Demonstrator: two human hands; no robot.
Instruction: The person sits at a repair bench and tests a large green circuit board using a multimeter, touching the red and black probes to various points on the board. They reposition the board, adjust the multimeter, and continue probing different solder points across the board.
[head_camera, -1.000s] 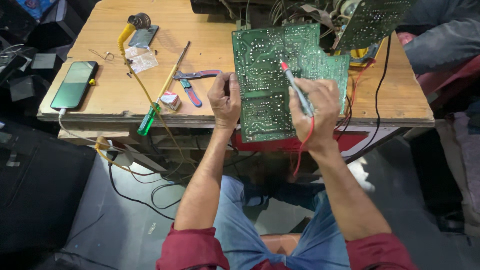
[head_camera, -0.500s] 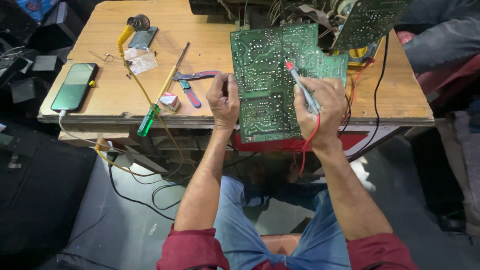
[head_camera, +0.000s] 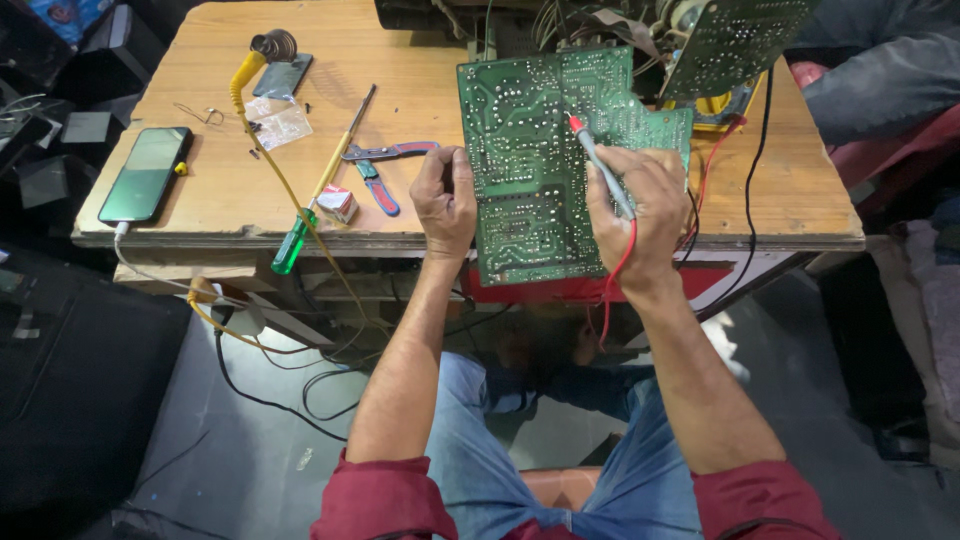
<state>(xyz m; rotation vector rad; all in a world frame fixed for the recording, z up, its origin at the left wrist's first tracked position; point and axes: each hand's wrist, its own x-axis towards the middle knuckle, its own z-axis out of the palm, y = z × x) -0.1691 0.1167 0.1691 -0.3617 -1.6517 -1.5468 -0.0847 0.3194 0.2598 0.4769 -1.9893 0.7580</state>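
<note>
Left hand (head_camera: 445, 200) gripped the board (head_camera: 530, 170) at its left edge, solder side up, tilted toward the person w/ its near edge overhanging the bench (head_camera: 400, 60) front; likely held so to expose the joints. Right hand (head_camera: 640, 215) was closed on a red-tipped probe (head_camera: 600, 165), pen-style, tip touching the board's upper middle. Red lead ran down past the wrist.

Left of the board: pliers (head_camera: 380, 170), screwdriver (head_camera: 310, 205) w/ green handle poking over the bench edge, small box, soldering iron (head_camera: 270, 50), phone (head_camera: 145, 175) near the left edge. Open bench lay between phone & pliers. Behind the board, more electronics & a second board (head_camera: 735, 40) crowded the far right; little room there.
</note>
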